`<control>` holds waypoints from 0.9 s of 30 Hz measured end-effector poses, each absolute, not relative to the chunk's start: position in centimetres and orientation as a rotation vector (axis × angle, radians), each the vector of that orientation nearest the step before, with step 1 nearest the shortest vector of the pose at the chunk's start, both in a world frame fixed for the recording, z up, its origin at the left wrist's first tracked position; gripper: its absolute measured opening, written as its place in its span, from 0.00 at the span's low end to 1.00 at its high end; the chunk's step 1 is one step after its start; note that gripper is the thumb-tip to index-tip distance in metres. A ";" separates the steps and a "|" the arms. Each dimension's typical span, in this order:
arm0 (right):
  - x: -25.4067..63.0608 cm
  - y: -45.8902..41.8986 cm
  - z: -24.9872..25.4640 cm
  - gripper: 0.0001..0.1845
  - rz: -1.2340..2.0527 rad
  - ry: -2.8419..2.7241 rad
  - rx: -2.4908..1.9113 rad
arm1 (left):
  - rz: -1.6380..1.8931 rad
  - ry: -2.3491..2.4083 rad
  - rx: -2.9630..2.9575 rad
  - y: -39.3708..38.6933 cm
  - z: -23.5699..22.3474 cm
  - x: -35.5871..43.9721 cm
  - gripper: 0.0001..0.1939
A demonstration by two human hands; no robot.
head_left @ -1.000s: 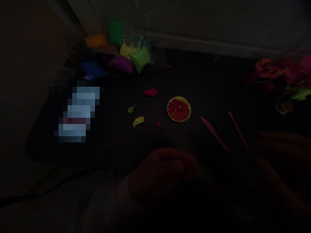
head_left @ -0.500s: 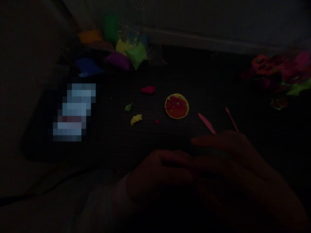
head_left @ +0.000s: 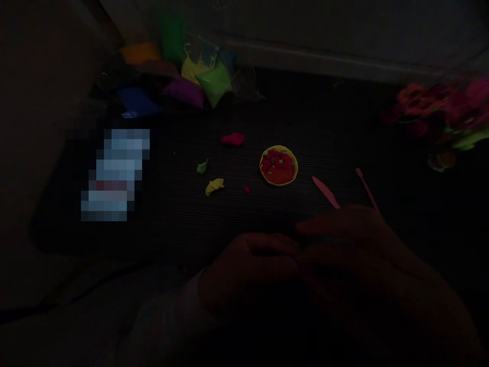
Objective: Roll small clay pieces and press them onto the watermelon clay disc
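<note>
The scene is very dark. My left hand is low in the middle, its thumb and fingers pressed together. My right hand comes in from the right, its fingertips meeting those of my left hand. What sits between them is hidden in the gloom. Beyond the hands lies a small round tart shape of clay, with a yellow rim, an orange-red base and several red and green bits. Near it are a small red piece, a larger red lump, a yellow piece and a green piece.
A pink modelling knife and a thin pink tool lie just past my right hand. Bags of coloured clay are heaped at the back left. A lit, blurred-out screen is at left, colourful flower shapes at right.
My right hand has swung in from the right to meet my left hand, partly covering the pink tools. A reddish bit seen earlier at my left fingertips is now hidden. The view has shifted slightly.
</note>
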State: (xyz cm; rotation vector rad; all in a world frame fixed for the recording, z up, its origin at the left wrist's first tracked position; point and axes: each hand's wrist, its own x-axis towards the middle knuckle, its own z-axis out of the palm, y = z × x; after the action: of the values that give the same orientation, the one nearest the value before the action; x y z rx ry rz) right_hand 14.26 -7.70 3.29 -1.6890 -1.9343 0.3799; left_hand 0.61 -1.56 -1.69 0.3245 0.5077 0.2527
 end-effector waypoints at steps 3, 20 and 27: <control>14.2 -7.6 3.2 0.09 0.386 -1.932 -1.671 | 0.268 0.506 0.297 -1.6 -1.9 0.7 0.04; 14.1 -7.5 3.2 0.10 0.422 -1.891 -1.684 | 0.263 0.491 0.303 -1.6 -1.8 0.7 0.04; 14.0 -7.6 3.3 0.09 0.436 -1.855 -1.697 | 0.256 0.559 0.310 -1.4 -1.6 0.7 0.05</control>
State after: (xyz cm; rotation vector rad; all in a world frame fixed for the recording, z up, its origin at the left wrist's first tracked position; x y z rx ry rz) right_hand 14.04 -7.57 3.33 -1.6974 -1.8554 0.4356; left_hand 0.72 -1.42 -1.62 0.3105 0.5588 0.2560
